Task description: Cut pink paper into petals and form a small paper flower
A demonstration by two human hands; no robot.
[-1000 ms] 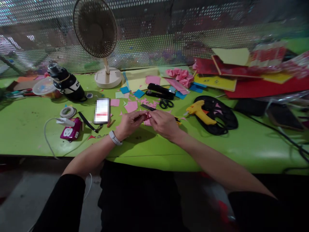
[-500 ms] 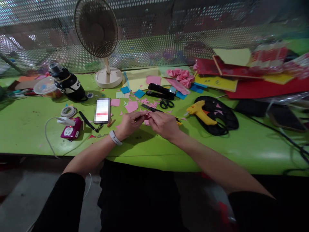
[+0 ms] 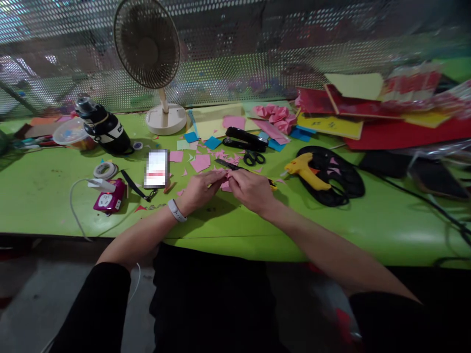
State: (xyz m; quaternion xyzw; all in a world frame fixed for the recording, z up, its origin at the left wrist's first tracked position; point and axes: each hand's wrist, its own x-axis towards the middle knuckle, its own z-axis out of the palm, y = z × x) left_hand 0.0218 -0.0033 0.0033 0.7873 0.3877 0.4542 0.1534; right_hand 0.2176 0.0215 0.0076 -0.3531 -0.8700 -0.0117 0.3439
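Note:
My left hand point(image 3: 200, 189) and my right hand point(image 3: 250, 189) meet over the green table, fingers closed on a small piece of pink paper point(image 3: 227, 174). Most of that piece is hidden by the fingers. Under and beside the right hand lies a utility knife point(image 3: 273, 185), its yellow end showing. Pink paper scraps point(image 3: 231, 158) and a pink paper square point(image 3: 200, 162) lie just beyond the hands. Black scissors point(image 3: 254, 158) rest behind the right hand, with a black stapler point(image 3: 246, 139) farther back. Folded pink paper flowers point(image 3: 275, 116) sit at the back.
A yellow glue gun point(image 3: 307, 170) lies on a black coiled object point(image 3: 349, 179) to the right. To the left are a phone point(image 3: 156, 168), a purple power adapter point(image 3: 109, 197), tape rolls point(image 3: 105, 170) and a black bottle point(image 3: 105, 130). A fan point(image 3: 165, 119) stands behind.
The left fingers have shifted slightly, lying straighter along the pink paper. The right hand stays nearly in place, and the things on the table have not moved.

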